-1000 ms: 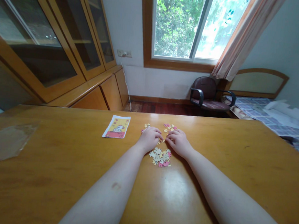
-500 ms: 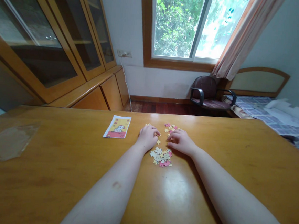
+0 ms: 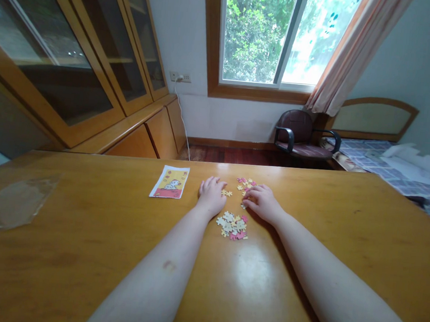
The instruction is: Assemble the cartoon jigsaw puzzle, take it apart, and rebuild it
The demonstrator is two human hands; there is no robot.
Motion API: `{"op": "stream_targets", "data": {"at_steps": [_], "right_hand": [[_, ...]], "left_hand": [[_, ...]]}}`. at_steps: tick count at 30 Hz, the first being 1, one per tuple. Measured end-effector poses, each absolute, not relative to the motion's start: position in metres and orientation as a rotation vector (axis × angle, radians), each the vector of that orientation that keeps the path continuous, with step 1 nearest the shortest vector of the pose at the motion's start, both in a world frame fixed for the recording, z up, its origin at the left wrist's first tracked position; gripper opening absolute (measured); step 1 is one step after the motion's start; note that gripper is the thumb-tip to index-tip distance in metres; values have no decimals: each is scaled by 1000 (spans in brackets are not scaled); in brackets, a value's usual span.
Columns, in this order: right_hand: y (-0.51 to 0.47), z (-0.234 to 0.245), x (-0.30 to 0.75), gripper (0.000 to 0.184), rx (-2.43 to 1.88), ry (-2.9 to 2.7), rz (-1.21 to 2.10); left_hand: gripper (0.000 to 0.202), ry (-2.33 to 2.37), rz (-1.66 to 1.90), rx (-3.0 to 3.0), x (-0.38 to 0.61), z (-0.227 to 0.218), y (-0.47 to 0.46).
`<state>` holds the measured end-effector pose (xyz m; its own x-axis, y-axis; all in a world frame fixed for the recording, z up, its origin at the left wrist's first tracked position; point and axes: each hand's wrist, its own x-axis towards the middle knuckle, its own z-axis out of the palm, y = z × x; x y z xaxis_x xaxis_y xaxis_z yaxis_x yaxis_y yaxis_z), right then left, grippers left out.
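My left hand (image 3: 211, 195) lies palm down on the table, fingers stretched forward and slightly apart. Touching or close to its right edge are small yellow jigsaw pieces (image 3: 227, 193); anything under the palm is hidden. My right hand (image 3: 266, 203) is curled, with thumb and fingertips at a pale jigsaw piece (image 3: 243, 206). Just beyond those fingers lies a loose group of pink and yellow jigsaw pieces (image 3: 247, 183). Nearer to me, between my forearms, sits a pile of mostly pale jigsaw pieces (image 3: 231, 225), with some pink and yellow among them.
A picture card (image 3: 169, 182) with a white animal on yellow and pink lies left of my left hand. Farther left is a clear plastic bag (image 3: 16, 202) on the wooden table (image 3: 99, 251). Beyond the far edge stand an armchair (image 3: 299, 133) and a glass-door cabinet (image 3: 107, 63).
My left fingers have straightened and spread, uncovering yellow pieces beside them. A yellow piece above the pile no longer shows there. The right hand has barely shifted; a pale piece now shows below its fingertips.
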<state>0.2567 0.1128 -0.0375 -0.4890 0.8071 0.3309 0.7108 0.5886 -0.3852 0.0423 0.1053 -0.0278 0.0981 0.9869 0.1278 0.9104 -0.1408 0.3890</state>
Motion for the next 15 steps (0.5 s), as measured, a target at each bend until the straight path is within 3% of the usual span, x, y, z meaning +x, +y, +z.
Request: {"op": "stream_targets", "data": {"at_steps": [15], "right_hand": [[115,-45,254,4,-1107,-2241,233]], "left_hand": [[38,1879,747,2152,41,-32,109]]}}
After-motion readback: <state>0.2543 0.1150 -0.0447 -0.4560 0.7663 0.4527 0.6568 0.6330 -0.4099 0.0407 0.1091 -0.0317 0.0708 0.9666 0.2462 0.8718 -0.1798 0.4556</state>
